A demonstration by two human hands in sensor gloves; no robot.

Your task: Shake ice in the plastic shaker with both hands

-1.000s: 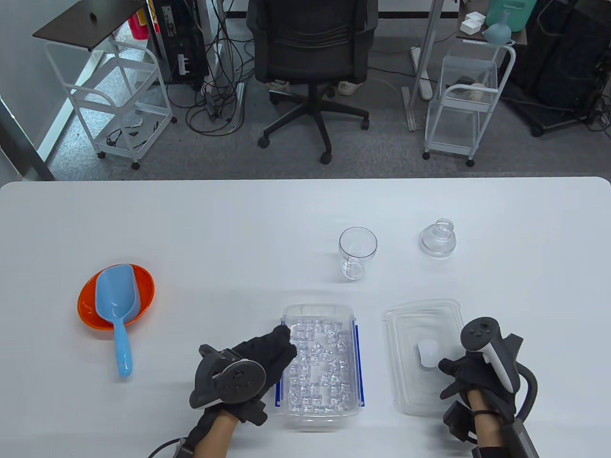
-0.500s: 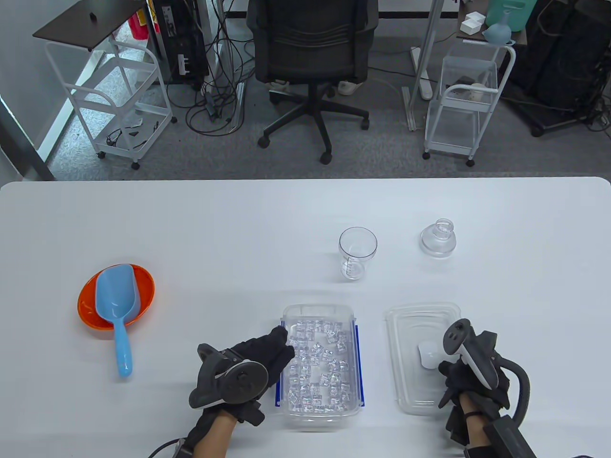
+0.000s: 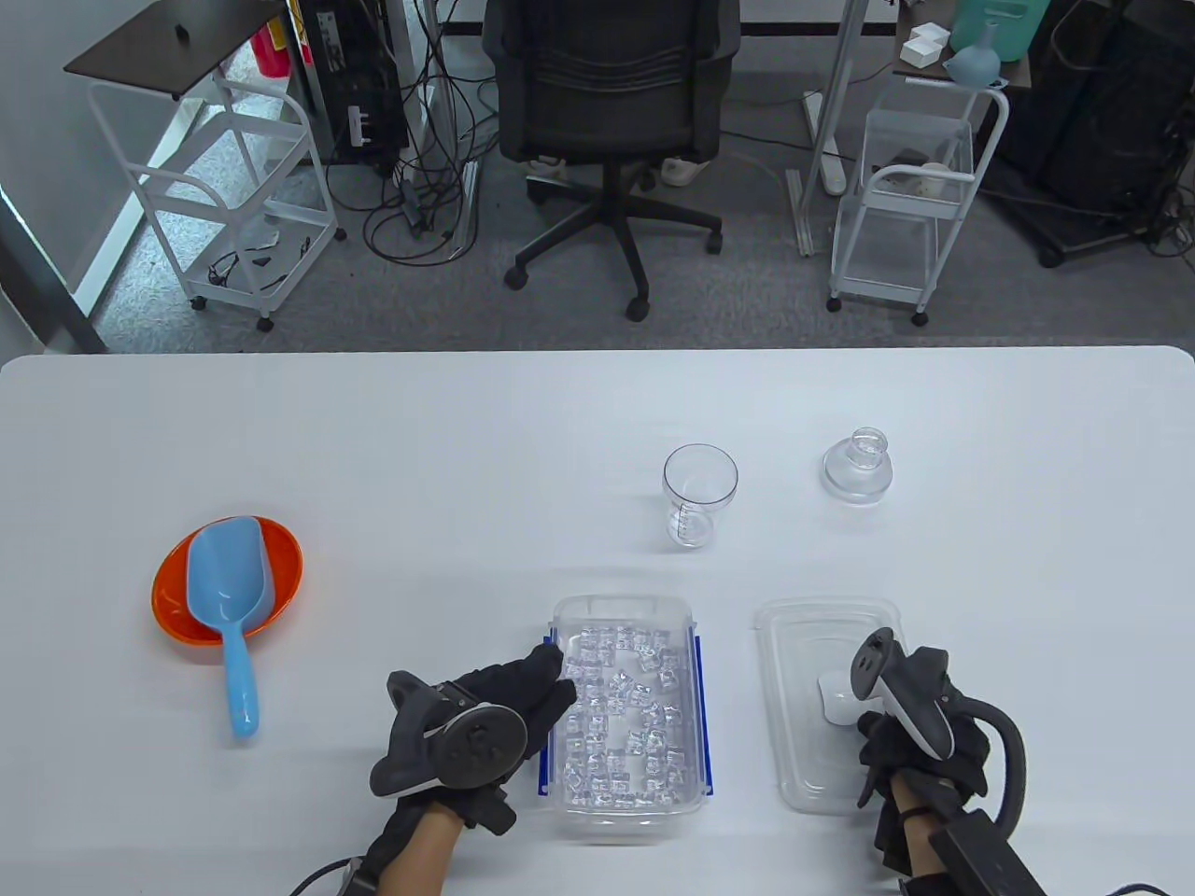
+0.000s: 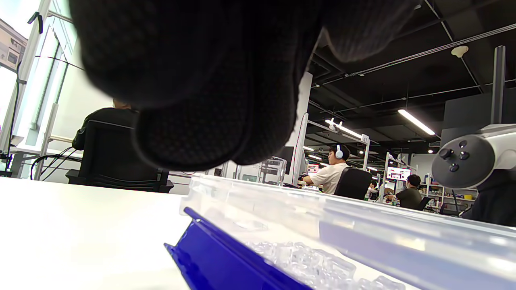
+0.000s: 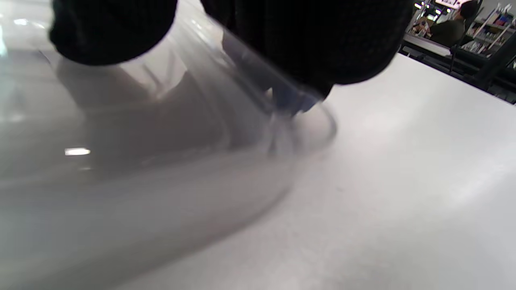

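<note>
At table's [image 3: 373,448] near edge, ice box [image 3: 624,611], lid [image 3: 794,644]

table [image 3: 373,448]: plain white
left hand [image 3: 509,695]: black glove w/ fine knit weave; dark grey tracker
right hand [image 3: 920,747]: black glove; tracker black w/ white strip
ice box [image 3: 624,611]: clear, dark blue side clips
ice cubes [image 3: 621,719]: clear, whitish glints
box lid [image 3: 822,621]: clear, no pattern
small cap [image 3: 836,695]: whitish
shaker cup [image 3: 698,485]: clear, faint printed scale marks
shaker top [image 3: 857,467]: clear
bowl [image 3: 285,560]: orange
scoop [image 3: 229,607]: light blue
chair [image 3: 611,84]: black
</note>
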